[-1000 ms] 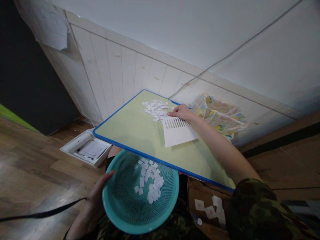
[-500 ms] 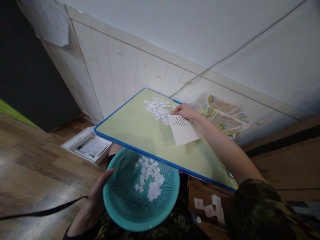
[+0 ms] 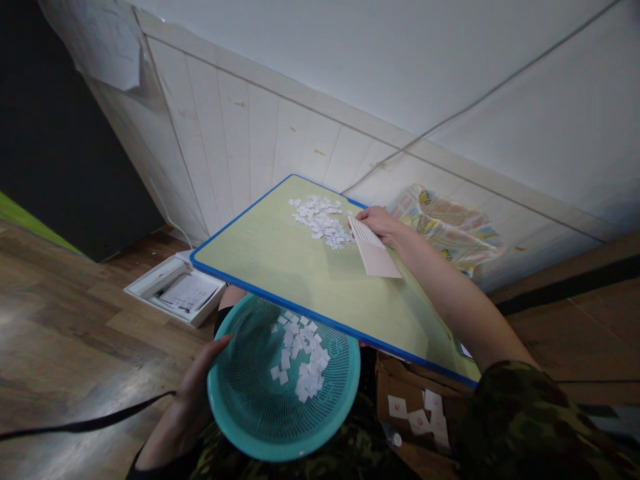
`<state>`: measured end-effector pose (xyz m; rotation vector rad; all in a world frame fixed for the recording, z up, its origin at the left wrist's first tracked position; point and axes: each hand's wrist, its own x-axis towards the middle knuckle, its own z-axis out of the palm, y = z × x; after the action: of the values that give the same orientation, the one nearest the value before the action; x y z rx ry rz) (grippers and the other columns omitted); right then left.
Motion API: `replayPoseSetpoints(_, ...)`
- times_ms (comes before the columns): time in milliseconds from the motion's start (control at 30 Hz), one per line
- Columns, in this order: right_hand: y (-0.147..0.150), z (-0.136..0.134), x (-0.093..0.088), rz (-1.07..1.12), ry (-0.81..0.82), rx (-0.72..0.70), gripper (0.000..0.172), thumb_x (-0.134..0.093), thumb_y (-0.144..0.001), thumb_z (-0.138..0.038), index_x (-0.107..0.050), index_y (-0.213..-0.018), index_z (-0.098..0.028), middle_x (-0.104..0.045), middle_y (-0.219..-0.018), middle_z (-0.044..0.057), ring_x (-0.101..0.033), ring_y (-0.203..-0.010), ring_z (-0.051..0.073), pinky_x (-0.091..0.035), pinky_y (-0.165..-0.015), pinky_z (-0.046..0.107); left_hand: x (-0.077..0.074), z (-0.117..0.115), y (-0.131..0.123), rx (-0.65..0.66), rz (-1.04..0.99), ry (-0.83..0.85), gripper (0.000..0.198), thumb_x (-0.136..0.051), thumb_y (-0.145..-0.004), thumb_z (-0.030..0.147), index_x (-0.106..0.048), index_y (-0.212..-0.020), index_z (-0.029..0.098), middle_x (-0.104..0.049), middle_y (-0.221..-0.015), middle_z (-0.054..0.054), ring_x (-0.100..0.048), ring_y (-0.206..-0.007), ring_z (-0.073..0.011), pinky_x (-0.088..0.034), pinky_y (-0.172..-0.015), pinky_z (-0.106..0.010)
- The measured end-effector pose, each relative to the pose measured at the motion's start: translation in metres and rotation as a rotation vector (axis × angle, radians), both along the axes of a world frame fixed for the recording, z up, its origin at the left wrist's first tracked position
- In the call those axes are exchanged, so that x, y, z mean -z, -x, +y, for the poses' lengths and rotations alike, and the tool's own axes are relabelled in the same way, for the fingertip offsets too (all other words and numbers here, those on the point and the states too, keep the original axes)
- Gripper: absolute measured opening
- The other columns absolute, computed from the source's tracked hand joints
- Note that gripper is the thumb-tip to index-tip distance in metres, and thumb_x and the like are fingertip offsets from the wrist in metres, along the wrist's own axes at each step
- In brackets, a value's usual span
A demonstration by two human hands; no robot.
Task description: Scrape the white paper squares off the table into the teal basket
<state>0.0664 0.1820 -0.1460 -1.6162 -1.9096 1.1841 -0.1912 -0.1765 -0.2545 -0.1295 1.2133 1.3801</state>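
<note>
My right hand (image 3: pixel 379 223) grips the upper end of a pale card with a row of slits (image 3: pixel 379 259), tilted above the table. Just left of the card, a heap of small white paper pieces (image 3: pixel 320 219) is spread on the yellow-green, blue-edged table (image 3: pixel 255 250). My left hand (image 3: pixel 203 373) holds the left rim of a turquoise plastic basket (image 3: pixel 285 450), thumb over the edge and the other fingers hidden beneath. Inside the basket lie many white paper squares (image 3: pixel 313 373). The basket sits in my lap, partly under the table's near edge.
A patterned, cloth-lined bin (image 3: pixel 450 220) stands behind the table by the wall. On the floor at left is a white open box (image 3: pixel 175 290) with papers. A cardboard box (image 3: pixel 390 377) at lower right holds several printed cards (image 3: pixel 420 421). A cable (image 3: pixel 450 120) crosses the wall.
My right hand has shifted slightly right, away from the paper heap, and the slitted card has turned to a narrower angle. My left hand and the basket have stayed practically still.
</note>
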Motion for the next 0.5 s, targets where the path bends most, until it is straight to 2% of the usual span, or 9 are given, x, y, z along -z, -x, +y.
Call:
replayPoseSetpoints(167,0.001,-0.001,-0.002,-0.035,-0.048,0.024,0.018,-0.085,-0.069,-0.026,-0.072,-0.074,-0.014,-0.064,-0.060,0.000,-0.050,-0.050,0.010,-0.037,-0.046,0.023,-0.002,0.002,0.001,0.033,0.007,0.007,0.009,-0.082,-0.069,0.028,-0.076,-0.067,0.021,-0.075,-0.054,-0.003,-0.069,-0.042,-0.0242,-0.059,-0.041,-0.030)
replayPoseSetpoints(367,-0.004,-0.008,-0.012,0.006,0.053,-0.135,0.025,-0.085,-0.060,-0.021,-0.079,-0.082,-0.013,-0.074,-0.072,0.005,-0.058,-0.054,0.013,-0.042,-0.049,0.024,-0.012,0.001,-0.003,0.029,-0.001,0.037,0.008,-0.081,-0.070,0.027,-0.077,-0.071,0.020,-0.079,-0.061,-0.005,-0.077,-0.055,-0.0296,-0.063,-0.048,-0.031)
replayPoseSetpoints(500,-0.003,-0.013,-0.015,-0.030,0.024,-0.063,0.017,-0.078,-0.060,-0.012,-0.078,-0.077,-0.013,-0.073,-0.069,0.005,-0.058,-0.052,0.012,-0.042,-0.047,0.024,-0.010,-0.001,-0.002,0.030,-0.001,0.010,0.012,-0.084,-0.069,0.029,-0.076,-0.074,0.021,-0.078,-0.058,-0.003,-0.078,-0.055,-0.0289,-0.062,-0.046,-0.029)
